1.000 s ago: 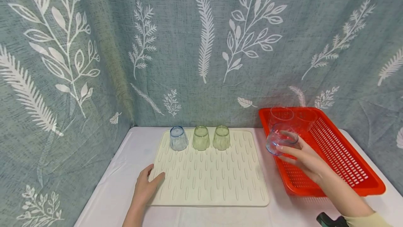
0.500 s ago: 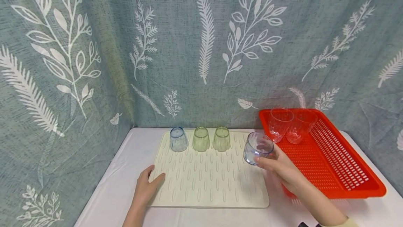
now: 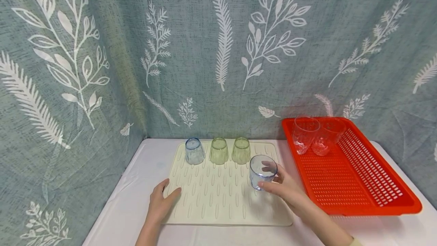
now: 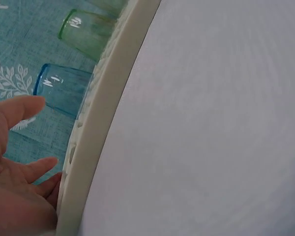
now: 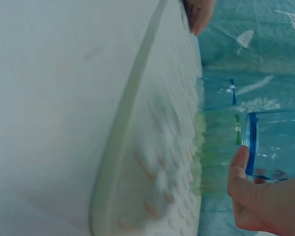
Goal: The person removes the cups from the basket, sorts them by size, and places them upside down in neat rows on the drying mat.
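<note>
My right hand [image 3: 290,191] holds a bluish clear drinking glass [image 3: 257,176] above the right part of a cream ribbed drying mat [image 3: 208,204], thumb on the near side and fingers around the back. Its wide mouth faces up; in the right wrist view the glass [image 5: 280,142] shows its thick blue base beside the thumb. Along the mat's back edge stand a blue glass [image 3: 194,154] and two green glasses [image 3: 219,154], [image 3: 241,154], all upside down. At the mat's left edge lies my left hand [image 3: 160,204], thumb and fingers spread, holding nothing.
A red plastic basket [image 3: 362,211] with perforated sides sits right of the mat. Two clear glasses [image 3: 304,136], [image 3: 326,140] lean in its back left corner. Behind the white-covered table [image 3: 133,174] hangs a grey-green leaf-patterned curtain [image 3: 191,49].
My right hand has carried the bluish glass left from over the basket to over the mat, coming lower and nearer. My left hand stays at the mat's left edge.
</note>
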Tool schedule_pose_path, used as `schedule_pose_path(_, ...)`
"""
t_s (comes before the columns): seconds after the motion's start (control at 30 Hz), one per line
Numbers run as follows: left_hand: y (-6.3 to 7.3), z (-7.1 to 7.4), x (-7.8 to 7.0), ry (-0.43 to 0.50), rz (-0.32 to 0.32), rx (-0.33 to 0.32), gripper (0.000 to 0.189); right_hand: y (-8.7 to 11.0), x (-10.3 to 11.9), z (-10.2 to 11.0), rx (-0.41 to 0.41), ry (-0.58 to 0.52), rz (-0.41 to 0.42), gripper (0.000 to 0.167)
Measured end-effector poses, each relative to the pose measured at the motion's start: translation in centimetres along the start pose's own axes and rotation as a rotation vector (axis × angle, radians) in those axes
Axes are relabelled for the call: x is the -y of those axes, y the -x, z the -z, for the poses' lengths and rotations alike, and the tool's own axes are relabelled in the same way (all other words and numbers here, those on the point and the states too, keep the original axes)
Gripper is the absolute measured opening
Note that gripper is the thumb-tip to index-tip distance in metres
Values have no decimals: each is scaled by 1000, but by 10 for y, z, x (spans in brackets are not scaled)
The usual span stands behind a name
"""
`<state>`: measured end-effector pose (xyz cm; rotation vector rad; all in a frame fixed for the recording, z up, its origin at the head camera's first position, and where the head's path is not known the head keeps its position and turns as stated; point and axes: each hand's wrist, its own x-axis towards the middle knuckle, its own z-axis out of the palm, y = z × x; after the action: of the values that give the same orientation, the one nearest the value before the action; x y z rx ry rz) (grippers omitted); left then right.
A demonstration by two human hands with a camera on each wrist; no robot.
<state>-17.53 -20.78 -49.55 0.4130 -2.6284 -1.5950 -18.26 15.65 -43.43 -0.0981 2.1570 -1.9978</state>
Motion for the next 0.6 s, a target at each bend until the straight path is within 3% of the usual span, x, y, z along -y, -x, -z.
schedule_pose_path(0.23, 6, -4, -12, 9, 26, -15, 74, -2, -14, -15, -10, 6, -38, 66)
schedule_pose_path(0.37, 15, -15, -27, -1, -28, -44, 67, -2, -20, -20, -19, 35, -37, 67)
schedule_pose_path(0.5, 25, -32, -45, 182, -118, 10, 54, -1, -24, -24, -40, 87, -19, 67)
schedule_pose_path(0.6, 33, -46, -59, 378, -171, 143, 49, -1, -25, -25, -43, 117, 4, 67)
